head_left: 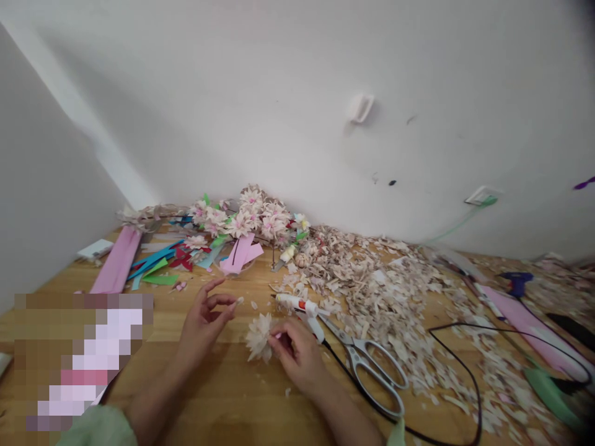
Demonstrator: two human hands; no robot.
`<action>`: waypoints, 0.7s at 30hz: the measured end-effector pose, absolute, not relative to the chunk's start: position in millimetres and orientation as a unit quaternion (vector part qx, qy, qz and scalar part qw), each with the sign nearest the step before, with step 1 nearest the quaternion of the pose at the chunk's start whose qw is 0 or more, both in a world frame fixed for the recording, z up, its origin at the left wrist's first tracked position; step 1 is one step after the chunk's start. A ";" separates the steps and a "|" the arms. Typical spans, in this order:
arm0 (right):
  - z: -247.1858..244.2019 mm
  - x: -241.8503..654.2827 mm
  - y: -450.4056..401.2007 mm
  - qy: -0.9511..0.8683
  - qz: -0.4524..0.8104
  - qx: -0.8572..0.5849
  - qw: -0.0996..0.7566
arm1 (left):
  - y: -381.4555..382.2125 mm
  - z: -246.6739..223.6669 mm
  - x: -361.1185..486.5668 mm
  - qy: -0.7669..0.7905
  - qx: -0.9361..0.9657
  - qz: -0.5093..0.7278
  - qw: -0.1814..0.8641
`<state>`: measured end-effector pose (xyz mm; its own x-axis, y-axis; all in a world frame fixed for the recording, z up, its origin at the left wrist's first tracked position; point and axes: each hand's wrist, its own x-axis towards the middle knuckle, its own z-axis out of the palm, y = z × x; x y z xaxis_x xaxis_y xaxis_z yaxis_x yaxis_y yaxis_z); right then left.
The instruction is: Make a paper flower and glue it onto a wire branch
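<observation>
Pinched in my right hand point(296, 352) is a cream paper flower point(259, 336) with many pointed petals, its front turned to the left. My left hand point(209, 317) is to the left of the flower, thumb and index fingertip closed on a small pale petal point(240, 300). A white glue gun point(297, 303) lies just beyond my right hand, its black cord running to the right. Large silver scissors point(372, 368) lie to the right of that hand, over the cord.
A cluster of pink-centred paper flowers point(251, 217) stands at the back by the wall. Cream petal scraps point(395, 297) cover the right side. Pink paper point(116, 260) and coloured strips point(160, 263) lie left; a blue glue gun point(517, 282) rests far right.
</observation>
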<state>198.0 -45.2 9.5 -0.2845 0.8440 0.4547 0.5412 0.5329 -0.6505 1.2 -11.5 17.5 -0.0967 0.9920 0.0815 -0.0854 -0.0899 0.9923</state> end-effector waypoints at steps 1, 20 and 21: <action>10.4 199.2 -45.2 -0.780 0.186 -0.441 0.403 | -14.8 18.0 2.0 0.479 0.499 0.568 0.445; 16.1 210.7 -42.4 -0.794 0.214 -0.441 0.360 | -35.3 19.6 4.5 0.297 0.875 0.382 0.001; 16.2 211.3 -42.5 -0.793 0.220 -0.441 0.357 | -34.9 20.5 4.6 0.290 0.883 0.370 -0.007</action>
